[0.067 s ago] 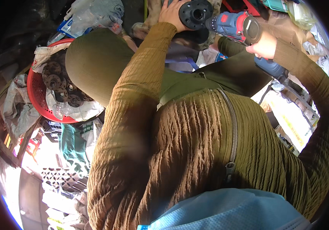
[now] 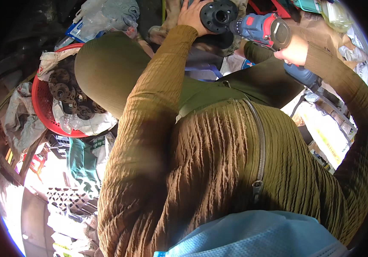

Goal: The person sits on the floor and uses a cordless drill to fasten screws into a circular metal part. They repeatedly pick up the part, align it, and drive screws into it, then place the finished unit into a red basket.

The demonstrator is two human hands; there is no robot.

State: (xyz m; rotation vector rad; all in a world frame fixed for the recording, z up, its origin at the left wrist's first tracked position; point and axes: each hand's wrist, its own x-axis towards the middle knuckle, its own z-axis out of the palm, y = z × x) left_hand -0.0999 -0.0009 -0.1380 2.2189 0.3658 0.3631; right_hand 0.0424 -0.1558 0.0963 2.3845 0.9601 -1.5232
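Two hands at the top of the frame: one on a black disc, one on a blue drill.

The left hand curls around the edge of a round black disc at top centre, fingers bent and gripping it. The right hand, upper right, is closed tight around the handle of a blue and red power drill, whose nose points left and meets the disc. At middle left, a red basket holds more dark round parts.
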